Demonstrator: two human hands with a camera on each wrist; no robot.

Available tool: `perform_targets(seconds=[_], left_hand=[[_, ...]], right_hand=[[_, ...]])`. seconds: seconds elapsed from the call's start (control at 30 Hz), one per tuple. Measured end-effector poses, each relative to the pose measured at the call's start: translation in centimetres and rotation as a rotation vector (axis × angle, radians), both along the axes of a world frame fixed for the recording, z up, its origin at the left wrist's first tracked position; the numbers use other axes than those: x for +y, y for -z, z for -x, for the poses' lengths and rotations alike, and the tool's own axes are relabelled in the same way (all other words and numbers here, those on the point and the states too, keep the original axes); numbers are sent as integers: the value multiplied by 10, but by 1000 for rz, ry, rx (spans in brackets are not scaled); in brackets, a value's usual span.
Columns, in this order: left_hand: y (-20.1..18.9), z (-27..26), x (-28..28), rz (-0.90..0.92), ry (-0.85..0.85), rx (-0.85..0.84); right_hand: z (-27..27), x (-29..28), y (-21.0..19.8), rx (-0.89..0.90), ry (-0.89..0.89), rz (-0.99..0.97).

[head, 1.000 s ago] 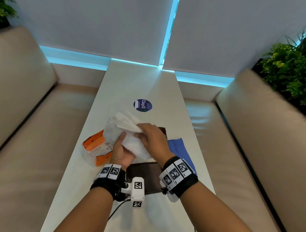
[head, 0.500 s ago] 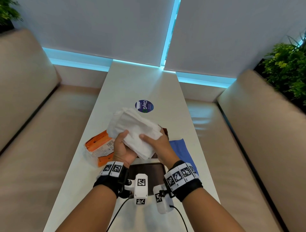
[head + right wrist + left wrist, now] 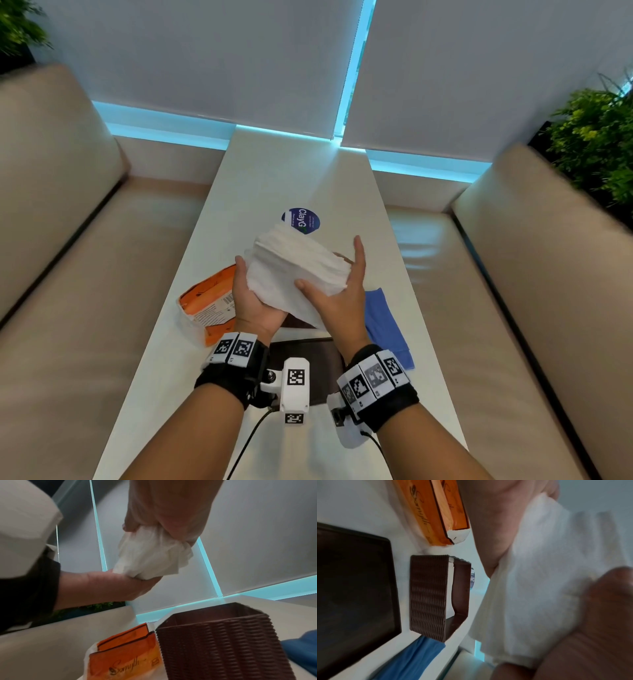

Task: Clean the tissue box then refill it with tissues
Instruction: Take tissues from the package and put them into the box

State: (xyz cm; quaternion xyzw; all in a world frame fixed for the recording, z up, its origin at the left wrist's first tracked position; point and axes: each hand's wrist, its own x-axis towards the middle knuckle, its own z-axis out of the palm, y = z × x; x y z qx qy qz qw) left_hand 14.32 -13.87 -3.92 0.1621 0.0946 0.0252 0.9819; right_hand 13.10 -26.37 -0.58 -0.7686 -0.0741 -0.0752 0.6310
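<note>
A thick stack of white tissues point(image 3: 294, 270) is held in the air between both hands, above the table. My left hand point(image 3: 253, 305) grips its left end from below, thumb up the side. My right hand point(image 3: 342, 301) holds the right end, thumb on top and fingers straight along the edge. The right wrist view shows the tissues point(image 3: 150, 555) bunched between the two hands. The brown woven tissue box point(image 3: 223, 642) stands open and empty on the table right under the hands. In the head view the hands hide most of it. Its flat dark lid point(image 3: 308, 353) lies nearer me.
An opened orange tissue pack point(image 3: 209, 301) lies left of the box and a blue cloth point(image 3: 383, 325) lies to its right. A round blue sticker point(image 3: 301, 219) marks the white table point(image 3: 294, 178) farther out. Beige sofas flank the narrow table.
The tissue stack has been turned level and lifted a little. My right hand slid from the top of the stack to its right end and its fingers straightened.
</note>
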Motion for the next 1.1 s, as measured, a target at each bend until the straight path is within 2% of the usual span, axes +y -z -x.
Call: perform_targets(seconds=[0.07,0.17,0.3,0.43,0.5,0.57,0.67,0.8,0.9,0.97,1.1], left_hand=[[-4,0,-2,-10,45,6],[-6,1,-3,-34,52,8],[-9,2,-4,-68,85,-12],[-4,7,-6,-84,106,-86],[-2,9,-13,-121,179,-134],[-1,10,-18,-156,227,-125],[0,6,-16,-116,196,-84],[-3,6,-9,-31,98,-44],[-5,7,-10,-19,96,10],[-5,7,-11,-35,88,46],[-4,7,-9,-23,68,20]], right_hand=[[0,0,-1,-14,-23,45],[-2,-1,-1,-34,53,5],[-2,-1,-2,-49,67,41],[-11,-7,-5,-44,234,-179],[-10,-3,-5,-44,227,-218],[-4,3,-3,-112,167,-92],[-1,3,3,-370,79,308],[-3,1,3,-601,162,601],[0,7,5,-737,168,743],[3,11,7,-771,188,763],[7,10,6,-697,244,729]])
